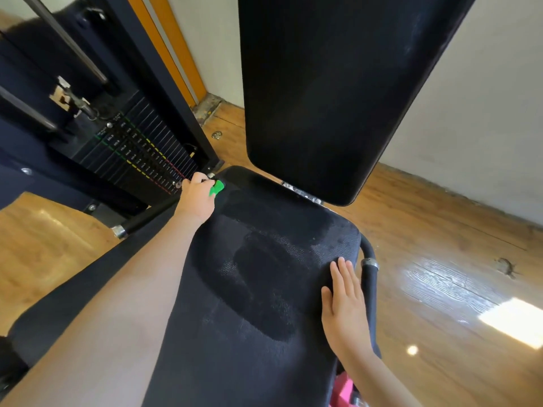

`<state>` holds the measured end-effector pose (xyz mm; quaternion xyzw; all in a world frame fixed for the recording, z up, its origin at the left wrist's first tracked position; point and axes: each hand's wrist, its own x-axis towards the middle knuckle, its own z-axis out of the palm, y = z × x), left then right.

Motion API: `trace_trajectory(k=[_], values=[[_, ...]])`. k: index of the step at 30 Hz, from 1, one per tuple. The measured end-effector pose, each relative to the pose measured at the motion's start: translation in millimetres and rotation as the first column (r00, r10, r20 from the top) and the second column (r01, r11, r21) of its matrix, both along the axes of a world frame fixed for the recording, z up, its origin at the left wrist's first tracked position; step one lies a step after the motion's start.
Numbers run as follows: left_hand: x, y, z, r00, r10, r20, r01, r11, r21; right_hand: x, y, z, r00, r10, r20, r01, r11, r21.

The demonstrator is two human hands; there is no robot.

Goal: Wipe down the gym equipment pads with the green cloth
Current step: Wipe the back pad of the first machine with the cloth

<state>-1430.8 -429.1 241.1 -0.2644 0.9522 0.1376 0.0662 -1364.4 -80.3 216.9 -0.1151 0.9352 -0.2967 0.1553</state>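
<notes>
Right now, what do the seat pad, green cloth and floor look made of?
Seat pad: black vinyl or faux leather by its pebbled grain, matte, with a darker damp-looking patch. Green cloth: soft fabric, bunched in the left hand; weave too small to tell. Floor: wood-grain planks, glossy from the glare; laminate or real wood unclear.

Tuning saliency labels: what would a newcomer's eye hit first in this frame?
The bright green cloth, gripped in the left hand at the far left corner of the black seat pad, pops against the dark equipment. The right hand lies flat on the seat's right edge; the tall back pad fills the upper middle.
</notes>
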Motion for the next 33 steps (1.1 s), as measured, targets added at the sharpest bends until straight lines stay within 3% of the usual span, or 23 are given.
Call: trace_trajectory(k=[7, 15, 20, 24, 27, 33], values=[[69.6, 84.0, 17.2, 0.975, -0.21, -0.077, 0.219, 0.965, 0.143, -2.0, 1.6, 11.2, 0.998, 0.046, 0.038, -0.047, 0.998, 0.03], [116.2, 170.3, 47.7, 0.934, -0.35, 0.072, 0.318, 0.906, 0.281, 26.1, 9.0, 41.4, 0.976, 0.219, 0.015, -0.218, 0.964, 0.151], [115.8, 198.9, 96.2, 0.943, -0.33, -0.051, 0.33, 0.9, 0.284, 33.7, 36.8, 95.4, 0.99, 0.142, 0.018, -0.142, 0.966, 0.216], [118.4, 250.6, 148.0, 0.933, -0.32, -0.163, 0.356, 0.885, 0.299, 28.1, 77.9, 146.0, 0.985, 0.123, -0.123, -0.097, 0.975, 0.2], [119.6, 307.6, 182.3, 0.895, -0.39, -0.215, 0.442, 0.837, 0.322, 31.5, 121.5, 179.9, 0.969, 0.085, -0.233, -0.052, 0.989, 0.141], [121.1, 439.2, 225.6, 0.853, -0.453, -0.26, 0.522, 0.732, 0.438, 76.5, 247.6, 212.9, 0.947, -0.091, -0.307, 0.12, 0.99, 0.075]])
